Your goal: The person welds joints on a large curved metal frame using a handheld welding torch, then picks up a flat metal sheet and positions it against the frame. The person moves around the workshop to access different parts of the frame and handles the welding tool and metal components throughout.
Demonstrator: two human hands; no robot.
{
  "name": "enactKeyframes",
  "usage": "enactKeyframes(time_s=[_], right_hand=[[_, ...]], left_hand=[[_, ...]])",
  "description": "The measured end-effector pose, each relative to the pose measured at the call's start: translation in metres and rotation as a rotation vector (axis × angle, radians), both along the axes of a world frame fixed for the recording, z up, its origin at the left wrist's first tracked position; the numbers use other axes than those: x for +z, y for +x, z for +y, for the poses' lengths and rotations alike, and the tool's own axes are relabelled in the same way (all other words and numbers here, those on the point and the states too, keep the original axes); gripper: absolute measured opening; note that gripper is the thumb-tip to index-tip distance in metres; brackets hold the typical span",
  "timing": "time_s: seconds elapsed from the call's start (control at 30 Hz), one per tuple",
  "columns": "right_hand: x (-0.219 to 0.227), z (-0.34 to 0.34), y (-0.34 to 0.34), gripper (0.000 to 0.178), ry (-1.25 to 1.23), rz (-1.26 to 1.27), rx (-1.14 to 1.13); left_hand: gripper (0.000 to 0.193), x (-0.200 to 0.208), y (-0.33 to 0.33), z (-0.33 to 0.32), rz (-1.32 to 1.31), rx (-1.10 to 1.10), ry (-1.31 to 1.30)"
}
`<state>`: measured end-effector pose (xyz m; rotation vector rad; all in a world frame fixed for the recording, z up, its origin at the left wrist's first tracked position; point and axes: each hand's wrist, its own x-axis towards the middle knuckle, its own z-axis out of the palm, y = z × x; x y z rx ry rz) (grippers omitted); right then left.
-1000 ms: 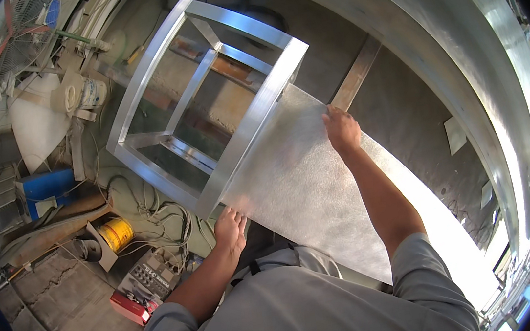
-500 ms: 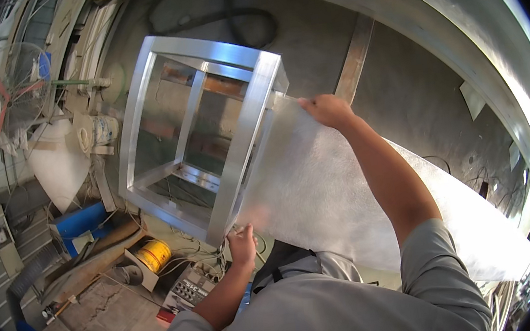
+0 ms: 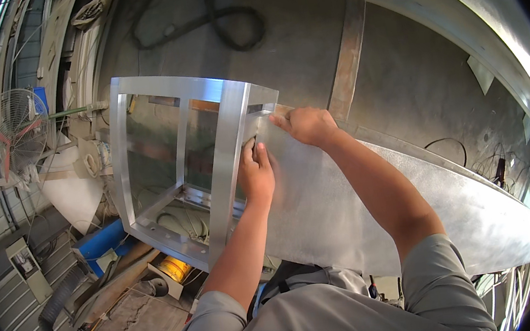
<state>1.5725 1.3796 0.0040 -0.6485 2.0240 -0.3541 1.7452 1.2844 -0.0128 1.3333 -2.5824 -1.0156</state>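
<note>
A long brushed metal sheet [image 3: 363, 213] lies slanting from the middle toward the right, its short end against an open rectangular frame [image 3: 226, 144] of silvery square tube. My right hand [image 3: 308, 126] is closed over the sheet's far edge near its corner, thumb toward the frame. Against the short end, beside the frame's upright bar, is my left hand [image 3: 257, 176]. Its fingers curl at that edge and its thumb points up on the sheet side; the fingertips are partly hidden.
Behind the frame, a dark hose [image 3: 242, 32] loops on the grey surface, near a rusty flat bar [image 3: 349, 56]. Left stand a caged fan [image 3: 14, 140], a blue machine [image 3: 102, 242] and a yellow spool [image 3: 175, 268]. A large curved metal rim [image 3: 458, 16] bounds the far right.
My left hand has moved up from the frame's near corner along the sheet's short end, closer to my right hand. Frame and sheet appear shifted left and slightly turned in view.
</note>
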Motion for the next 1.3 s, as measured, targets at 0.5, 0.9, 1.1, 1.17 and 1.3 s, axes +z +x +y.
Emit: enactKeyframes(time_s=[0.5,0.9,1.1,1.17,1.3], right_hand=[[-0.032,0.012,0.062,0.030,-0.561,0.719,-0.127],[-0.035,0.011,0.065,0.036,-0.556,0.789,-0.058],[-0.034,0.011,0.061,0.041,-0.537,0.769,-0.030],[-0.037,0.008,0.061,0.041,-0.521,0.765,-0.038],[-0.036,0.004,0.065,0.040,-0.463,0.739,-0.088]], left_hand=[[0.026,-0.012,0.003,0.002,0.220,0.082,0.061],[0.025,-0.003,0.006,0.006,0.146,0.059,0.039],[0.040,-0.003,0.029,0.002,0.015,-0.009,0.060],[0.046,0.004,0.044,0.003,-0.107,-0.025,0.054],[0.046,0.021,0.060,0.007,-0.104,-0.040,0.120]])
